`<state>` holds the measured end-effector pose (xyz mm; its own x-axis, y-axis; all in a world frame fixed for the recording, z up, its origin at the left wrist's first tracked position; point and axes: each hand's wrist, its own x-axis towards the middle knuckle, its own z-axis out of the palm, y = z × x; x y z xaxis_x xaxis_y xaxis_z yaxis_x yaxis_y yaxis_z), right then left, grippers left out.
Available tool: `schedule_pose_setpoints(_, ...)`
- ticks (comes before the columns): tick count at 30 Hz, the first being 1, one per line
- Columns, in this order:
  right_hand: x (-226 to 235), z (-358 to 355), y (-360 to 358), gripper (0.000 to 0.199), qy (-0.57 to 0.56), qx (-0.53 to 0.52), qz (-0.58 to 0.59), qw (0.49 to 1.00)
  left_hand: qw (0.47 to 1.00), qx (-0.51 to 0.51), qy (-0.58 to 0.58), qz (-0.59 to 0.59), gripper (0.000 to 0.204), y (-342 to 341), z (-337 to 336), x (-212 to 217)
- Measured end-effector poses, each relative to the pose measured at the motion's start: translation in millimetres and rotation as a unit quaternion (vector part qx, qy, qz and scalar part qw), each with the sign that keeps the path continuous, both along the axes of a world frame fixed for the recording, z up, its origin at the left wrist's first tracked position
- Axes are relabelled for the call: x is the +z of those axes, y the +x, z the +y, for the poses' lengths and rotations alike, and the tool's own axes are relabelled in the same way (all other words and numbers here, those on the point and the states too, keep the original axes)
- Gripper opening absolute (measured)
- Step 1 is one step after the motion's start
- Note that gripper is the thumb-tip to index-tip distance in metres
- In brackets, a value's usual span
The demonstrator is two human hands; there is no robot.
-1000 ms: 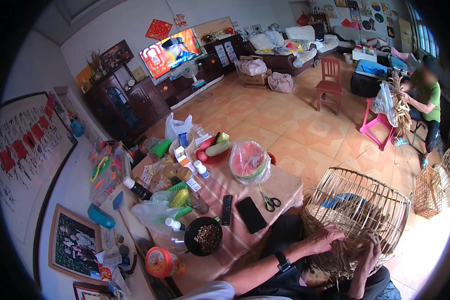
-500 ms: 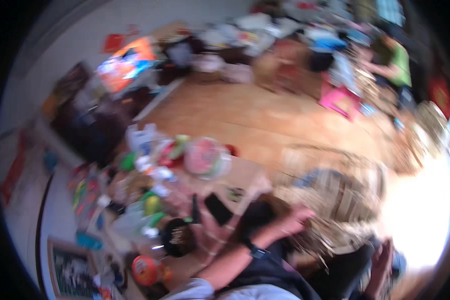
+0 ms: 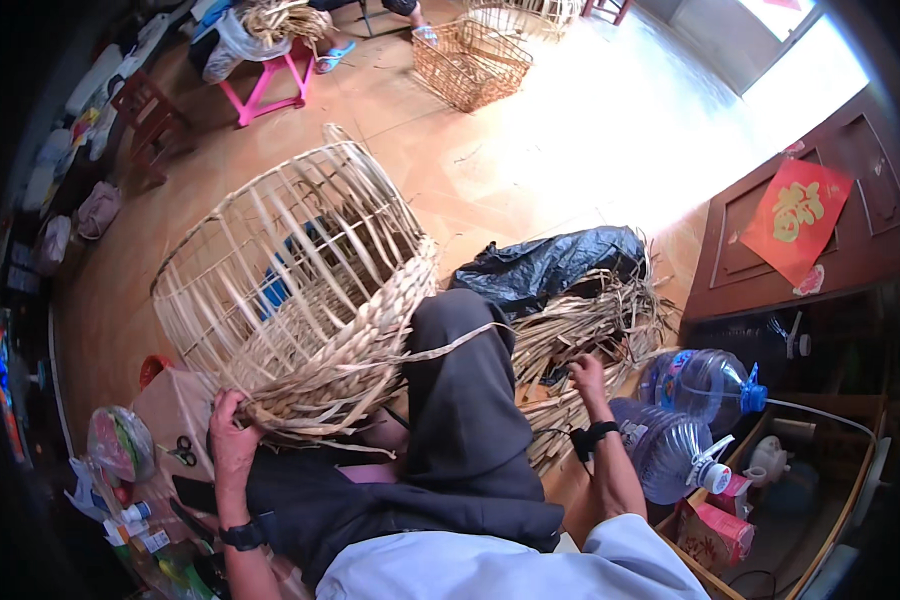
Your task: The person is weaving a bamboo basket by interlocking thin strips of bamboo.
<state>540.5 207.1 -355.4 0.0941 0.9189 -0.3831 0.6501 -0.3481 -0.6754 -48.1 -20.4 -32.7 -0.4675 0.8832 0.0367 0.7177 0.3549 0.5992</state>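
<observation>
A half-woven basket (image 3: 375,345) lies tilted against my knee, its bare ribs pointing away and its thick braided band toward me. My left hand (image 3: 232,438) is closed on the basket's near left edge. One loose strip (image 3: 455,346) trails from the braid across my dark trouser leg. To the right, my right hand (image 3: 588,383) is over a heap of dried plant strips (image 3: 580,325), fingers curled in a pinch; what lies between them is too small to make out. A black plastic bag (image 3: 555,265) covers the heap's far end.
Two large clear plastic bottles (image 3: 660,450) lie by my right forearm, beside an open wooden cabinet (image 3: 860,450). Scissors (image 3: 183,451) rest on the left table. Farther off are a wire-frame basket (image 3: 470,65), a pink stool (image 3: 265,85) with a person, and a wooden door (image 3: 850,200).
The view has swung right and sharpened. My left hand remains at the basket; my right hand has moved from the lower edge to the heap of strips.
</observation>
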Motion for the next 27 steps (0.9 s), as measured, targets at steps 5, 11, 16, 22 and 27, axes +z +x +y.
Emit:
schedule_pose_setpoints(5,-21.1,1.7,-59.2,0.022,0.077,0.143,-0.097,0.982,0.999,0.005,-0.035,0.018,0.035,-1.7,-0.9,0.2)
schedule_pose_setpoints(11,-28.6,51.8,-123.1,0.036,0.127,0.244,-0.119,0.954,0.991,0.087,-0.077,-0.068,0.034,1.1,0.6,4.5)
schedule_pose_setpoints(16,-41.3,71.9,-129.9,0.033,0.154,0.307,-0.14,0.929,0.993,0.08,-0.079,-0.021,0.033,-2.9,-3.8,0.9)
schedule_pose_setpoints(22,-31.9,61.5,-107.2,0.019,0.115,0.306,-0.267,0.907,0.994,0.095,-0.06,-0.01,0.033,-9.7,-10.0,-5.6)
schedule_pose_setpoints(27,-5.6,35.9,-79.8,0.006,0.171,0.282,-0.277,0.903,0.997,0.041,-0.067,-0.024,0.034,-7.4,-7.0,0.5)
